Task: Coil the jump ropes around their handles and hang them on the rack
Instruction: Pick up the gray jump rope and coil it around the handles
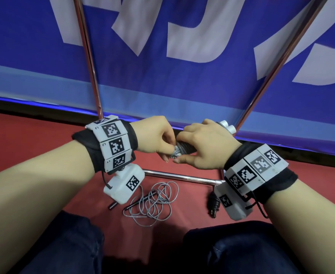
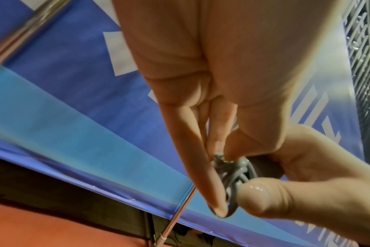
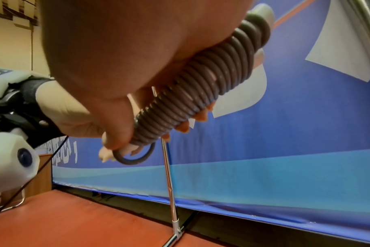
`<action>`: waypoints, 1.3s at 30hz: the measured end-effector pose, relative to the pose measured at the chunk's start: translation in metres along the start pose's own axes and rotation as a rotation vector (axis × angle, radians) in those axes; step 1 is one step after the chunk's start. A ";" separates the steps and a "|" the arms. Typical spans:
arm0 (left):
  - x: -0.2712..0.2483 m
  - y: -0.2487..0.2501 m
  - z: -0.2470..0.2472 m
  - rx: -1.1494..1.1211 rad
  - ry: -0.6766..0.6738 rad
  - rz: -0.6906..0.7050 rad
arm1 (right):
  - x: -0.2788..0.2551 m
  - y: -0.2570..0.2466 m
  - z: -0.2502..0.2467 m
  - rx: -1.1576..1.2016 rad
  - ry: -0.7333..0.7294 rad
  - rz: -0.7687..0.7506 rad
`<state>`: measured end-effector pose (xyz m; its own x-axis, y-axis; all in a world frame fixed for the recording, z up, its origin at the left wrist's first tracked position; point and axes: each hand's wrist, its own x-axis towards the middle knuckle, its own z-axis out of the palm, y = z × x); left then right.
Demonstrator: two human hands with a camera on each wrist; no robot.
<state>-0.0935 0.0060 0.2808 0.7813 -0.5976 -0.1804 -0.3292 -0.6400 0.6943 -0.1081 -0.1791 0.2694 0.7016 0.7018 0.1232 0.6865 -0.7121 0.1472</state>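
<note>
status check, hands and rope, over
Right hand grips coiled handles. Left hand pinches the rope end, tucking it. Loose rope on floor, unwound. Rack unobstructed.

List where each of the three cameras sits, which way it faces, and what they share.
Head: worn on the head, looking down at both forearms, left hand and right hand on the coiled jump rope.
Left wrist: looks along the left palm at its fingertips pinching the rope end.
Right wrist: looks along the right palm gripping the coil.
Shared: the rope, blue banner, rack pole.
</note>
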 end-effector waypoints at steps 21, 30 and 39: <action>-0.003 -0.006 -0.003 0.159 0.002 0.058 | 0.003 -0.020 -0.007 -0.006 -0.127 0.150; -0.001 -0.012 -0.004 0.266 0.055 0.063 | 0.004 -0.024 -0.014 0.339 -0.457 0.445; 0.004 -0.001 -0.006 -0.341 0.087 -0.116 | 0.002 -0.019 -0.010 0.262 -0.218 0.351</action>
<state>-0.0870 0.0065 0.2835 0.8501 -0.4776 -0.2220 -0.0514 -0.4947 0.8676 -0.1217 -0.1642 0.2768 0.9038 0.4180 -0.0912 0.4064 -0.9055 -0.1223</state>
